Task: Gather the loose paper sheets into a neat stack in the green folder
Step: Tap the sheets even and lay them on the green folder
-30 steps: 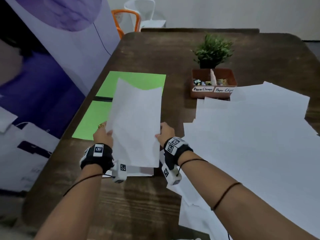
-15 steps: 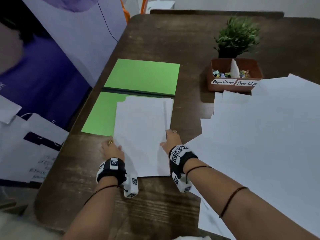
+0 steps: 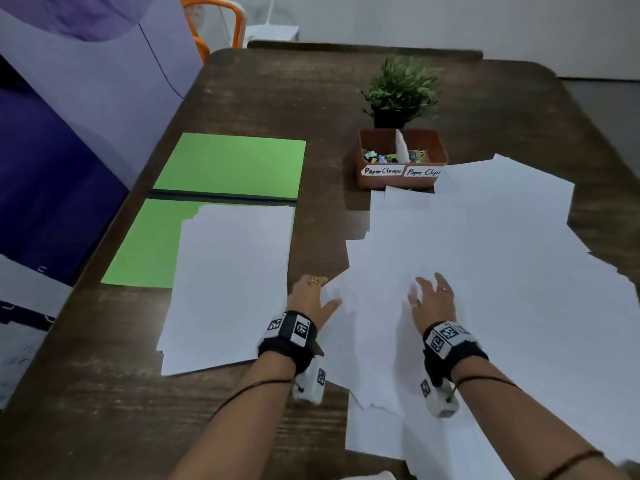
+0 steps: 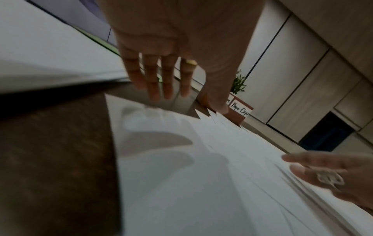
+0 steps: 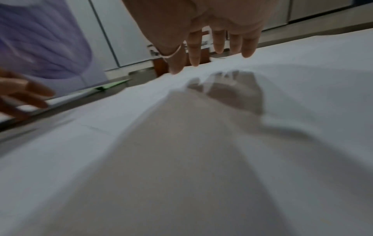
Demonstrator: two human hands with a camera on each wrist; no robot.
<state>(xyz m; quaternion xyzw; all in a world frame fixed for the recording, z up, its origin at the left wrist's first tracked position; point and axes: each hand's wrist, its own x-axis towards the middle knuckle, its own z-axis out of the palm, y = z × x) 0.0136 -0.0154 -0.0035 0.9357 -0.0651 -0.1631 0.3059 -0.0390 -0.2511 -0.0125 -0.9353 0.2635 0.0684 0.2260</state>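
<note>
The green folder (image 3: pixel 194 188) lies open on the bench (image 3: pixel 311 95) at about 10 o'clock from the hands, its spine running across between the two flaps. A stack of sheets (image 3: pixel 228 282) rests on the near flap, but it is not yet neat: it overhangs the folder's near edge onto the bench, sits toward the folder's 3 o'clock side, and its far corners show stepped edges where sheets are out of line.

The larger share of the work looks undone. A wide spread of loose sheets (image 3: pixel 485 271) covers the bench from 12 to 4 o'clock of the hands, fanned and overlapping, reaching up to the brown box (image 3: pixel 401 157) of clamps and clips that stands in front of a small potted plant (image 3: pixel 401 88).

Both hands are over the near-left part of that spread. The left hand (image 3: pixel 311 299) is at its 9 o'clock edge, fingers straight and apart in the left wrist view, holding nothing; whether they touch the paper cannot be told. The right hand (image 3: pixel 433 299) hovers over the spread with straight, spread fingers, empty, its shadow falling on the paper below in the right wrist view.

My reading is that another batch is about to be drawn from the spread, with squaring of the stack in the folder to follow.
</note>
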